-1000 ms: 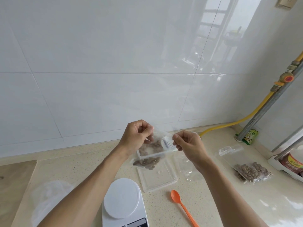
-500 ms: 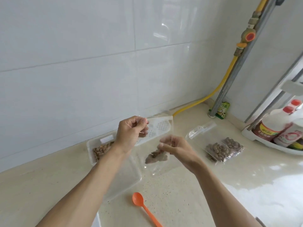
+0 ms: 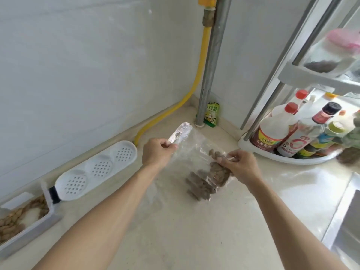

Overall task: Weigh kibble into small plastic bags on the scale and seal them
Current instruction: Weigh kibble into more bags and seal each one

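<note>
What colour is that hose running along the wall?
Yellow. The hose shows clearly in the head view, bending down the wall and along the counter edge.

Two bare forearms are seen entering from the lower edge of the head view, each ending in a bare hand: the left hand (image 3: 157,152) and the right hand (image 3: 242,164). No sleeve, cuff or glove is worn on either arm as far as the frame reaches; the upper arms are cut off by the picture's edge. No watch, bracelet or ring is seen on the visible sides of the wrists and fingers. The fingernails that can be made out are short and unpainted. Finer detail is softened by blur.
</note>
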{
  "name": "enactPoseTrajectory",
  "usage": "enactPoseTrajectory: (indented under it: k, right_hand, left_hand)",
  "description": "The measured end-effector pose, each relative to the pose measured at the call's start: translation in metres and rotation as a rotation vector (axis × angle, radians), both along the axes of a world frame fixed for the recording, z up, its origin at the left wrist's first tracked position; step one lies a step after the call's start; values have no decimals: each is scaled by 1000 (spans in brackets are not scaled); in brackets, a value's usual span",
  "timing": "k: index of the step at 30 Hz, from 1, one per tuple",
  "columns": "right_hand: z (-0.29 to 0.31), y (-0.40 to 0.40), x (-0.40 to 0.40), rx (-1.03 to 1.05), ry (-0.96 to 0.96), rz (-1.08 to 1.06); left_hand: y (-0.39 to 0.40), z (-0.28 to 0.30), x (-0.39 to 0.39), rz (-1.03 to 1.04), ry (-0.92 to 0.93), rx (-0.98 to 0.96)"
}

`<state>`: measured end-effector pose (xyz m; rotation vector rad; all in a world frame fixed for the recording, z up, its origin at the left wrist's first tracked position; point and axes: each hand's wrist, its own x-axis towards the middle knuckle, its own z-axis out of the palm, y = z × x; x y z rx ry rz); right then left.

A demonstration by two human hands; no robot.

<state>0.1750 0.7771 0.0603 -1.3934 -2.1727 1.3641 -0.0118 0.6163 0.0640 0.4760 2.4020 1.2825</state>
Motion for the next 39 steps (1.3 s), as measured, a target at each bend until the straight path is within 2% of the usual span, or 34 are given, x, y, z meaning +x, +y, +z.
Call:
enactPoseTrajectory:
  k: [9, 16, 22, 30, 35, 39]
  right_hand:
    - [-56, 37, 1, 173, -248, -8]
    - [-64, 41, 6, 292, -313, 20]
    - [-58, 31, 5, 402, -324, 52]
    - [-37, -43, -48, 456, -151, 265]
    - [-43, -118, -89, 349, -30, 461]
    - [-56, -160, -103, 303, -94, 528]
  left_hand:
    - [61, -54, -7, -114, 233, -286]
    - [73, -73, -5, -178, 306, -366]
    - [64, -70, -5, -145, 333, -399]
    - [-20, -58, -7, -162, 397, -337]
    - [-113, -55, -11, -131, 392, -430]
    - [-169, -57, -13, -219, 324, -576]
